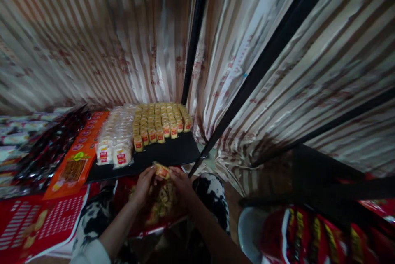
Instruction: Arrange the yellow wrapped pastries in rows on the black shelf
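Note:
Between my two hands is a small yellow snack packet [162,171] with a red and orange label, just in front of the black table edge. My left hand [146,182] pinches its left end, and my right hand [181,181] grips its right end. Below them, a red bag [123,190] lies open on my lap with several similar yellow packets [165,198] inside. On the black tabletop [173,152] beyond, yellow packets [160,122] stand in tight rows. White packets [119,144] with red labels are lined up to their left.
Left of the white packets lie an orange snack pouch [75,161], dark shiny packs [52,148] and a red printed sheet [46,223]. A black pole [247,91] slants down right of the table. Striped fabric [101,37] hangs behind. Red packages [317,235] sit at lower right.

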The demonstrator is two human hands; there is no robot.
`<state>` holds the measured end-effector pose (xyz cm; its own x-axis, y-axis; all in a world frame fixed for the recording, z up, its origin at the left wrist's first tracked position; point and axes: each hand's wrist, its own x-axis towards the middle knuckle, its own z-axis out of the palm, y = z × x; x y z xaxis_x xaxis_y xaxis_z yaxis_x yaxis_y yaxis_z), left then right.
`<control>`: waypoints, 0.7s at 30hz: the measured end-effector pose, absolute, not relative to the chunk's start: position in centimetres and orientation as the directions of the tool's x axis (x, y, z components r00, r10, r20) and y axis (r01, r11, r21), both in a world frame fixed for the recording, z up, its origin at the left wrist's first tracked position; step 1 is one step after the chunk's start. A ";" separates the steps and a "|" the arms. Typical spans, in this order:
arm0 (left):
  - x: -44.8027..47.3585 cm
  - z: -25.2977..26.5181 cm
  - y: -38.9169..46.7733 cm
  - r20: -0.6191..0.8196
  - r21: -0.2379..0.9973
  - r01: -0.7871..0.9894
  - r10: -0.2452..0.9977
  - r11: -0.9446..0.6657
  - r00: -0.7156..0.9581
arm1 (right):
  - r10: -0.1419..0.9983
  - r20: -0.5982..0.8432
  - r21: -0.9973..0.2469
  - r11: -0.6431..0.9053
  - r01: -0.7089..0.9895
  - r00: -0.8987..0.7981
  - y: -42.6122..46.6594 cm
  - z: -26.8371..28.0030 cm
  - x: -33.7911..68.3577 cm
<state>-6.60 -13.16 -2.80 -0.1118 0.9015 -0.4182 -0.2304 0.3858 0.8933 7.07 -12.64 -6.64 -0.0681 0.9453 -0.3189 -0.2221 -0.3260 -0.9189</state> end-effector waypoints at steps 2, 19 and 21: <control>-6.1 -2.4 -12.3 -0.392 0.908 -0.191 0.917 0.372 -0.076 | 0.945 -0.324 -0.914 -0.323 -0.244 -0.038 -12.4 -6.6 7.3; 0.1 1.3 -0.6 0.135 0.797 0.594 0.991 -0.107 -0.003 | 0.891 -0.016 -1.000 -0.026 0.015 0.453 -5.5 -6.0 10.2; 1.1 1.8 0.4 0.175 0.740 0.657 0.984 -0.148 0.024 | 0.899 0.112 -0.991 0.068 0.119 0.423 -4.6 -5.8 10.4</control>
<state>1.09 0.43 1.84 0.0241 0.9843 0.1750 0.6567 -0.1476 0.7396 10.42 -4.61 -5.78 0.4230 0.8991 0.1125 0.1192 0.0678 -0.9905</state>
